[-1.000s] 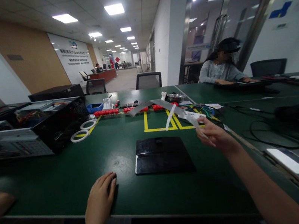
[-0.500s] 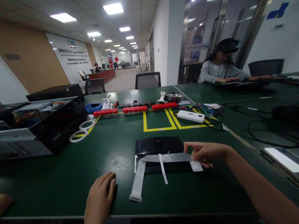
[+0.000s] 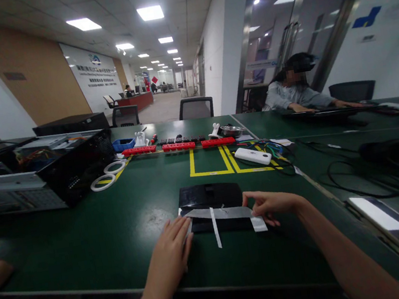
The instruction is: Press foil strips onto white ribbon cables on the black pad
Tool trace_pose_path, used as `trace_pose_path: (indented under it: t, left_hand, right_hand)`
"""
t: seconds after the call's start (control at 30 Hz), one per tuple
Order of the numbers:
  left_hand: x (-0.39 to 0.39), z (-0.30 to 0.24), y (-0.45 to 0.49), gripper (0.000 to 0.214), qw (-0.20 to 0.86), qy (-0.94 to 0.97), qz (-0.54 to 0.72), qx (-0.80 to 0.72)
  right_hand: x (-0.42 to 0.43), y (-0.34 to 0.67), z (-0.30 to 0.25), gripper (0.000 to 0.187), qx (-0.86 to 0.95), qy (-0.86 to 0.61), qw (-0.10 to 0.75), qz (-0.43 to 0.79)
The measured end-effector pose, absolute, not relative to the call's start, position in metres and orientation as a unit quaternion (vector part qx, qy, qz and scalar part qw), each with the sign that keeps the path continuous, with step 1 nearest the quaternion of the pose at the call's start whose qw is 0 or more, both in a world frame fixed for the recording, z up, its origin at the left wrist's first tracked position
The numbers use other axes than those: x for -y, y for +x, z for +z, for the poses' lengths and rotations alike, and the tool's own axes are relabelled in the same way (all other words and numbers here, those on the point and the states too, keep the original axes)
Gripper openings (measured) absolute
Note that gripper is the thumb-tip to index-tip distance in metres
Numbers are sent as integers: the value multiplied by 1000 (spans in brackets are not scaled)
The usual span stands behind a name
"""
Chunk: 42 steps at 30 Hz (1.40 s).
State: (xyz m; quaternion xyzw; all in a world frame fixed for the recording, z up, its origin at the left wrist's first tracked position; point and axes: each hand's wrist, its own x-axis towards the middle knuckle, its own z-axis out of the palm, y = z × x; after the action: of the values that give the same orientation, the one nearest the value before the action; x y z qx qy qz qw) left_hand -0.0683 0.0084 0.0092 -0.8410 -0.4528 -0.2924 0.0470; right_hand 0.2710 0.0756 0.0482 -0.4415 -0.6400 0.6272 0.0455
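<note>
A grey flat ribbon cable (image 3: 232,212) lies folded over a flat black plastic part (image 3: 210,195) near the front of the green table (image 3: 135,200). A narrow white strip (image 3: 215,228) crosses the cable near its middle. At the cable's right fold, my right hand (image 3: 269,204) pinches it between thumb and fingers, with the short end (image 3: 259,223) hanging below. My left hand (image 3: 172,244) rests over the left fold, fingers stretched out and touching the cable. It hides the cable's left length and connector.
An opened computer case (image 3: 73,164) stands at the left, with two white rings (image 3: 103,182) beside it. Farther back are red strips (image 3: 179,146), a blue tray (image 3: 123,144) and a white device (image 3: 252,155) by coloured wires. A tablet (image 3: 380,214) and black cables lie right; co-workers sit around.
My left hand has moved right and forward from bare table onto the cable's left fold, covering its connector end. My right hand keeps its pinch on the right fold.
</note>
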Motion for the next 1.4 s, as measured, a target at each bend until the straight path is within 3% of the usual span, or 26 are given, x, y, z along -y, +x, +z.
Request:
trace_pose_path:
  t: [0.4,0.8,1.1,1.4]
  left_hand:
    - [-19,3,-18,62,-13,-889,-169,425]
    - [-15,1,-18,72,-38,-894,-132,426]
    - [-13,3,-15,71,-21,-891,-122,436]
    - [-15,18,-29,56,-93,-889,-159,419]
  right_hand:
    - [-76,270,44,38,641,-436,46,630]
    - [-76,267,46,41,639,-445,34,626]
    - [-74,264,48,42,639,-446,40,626]
    - [-74,267,46,42,637,-455,41,621]
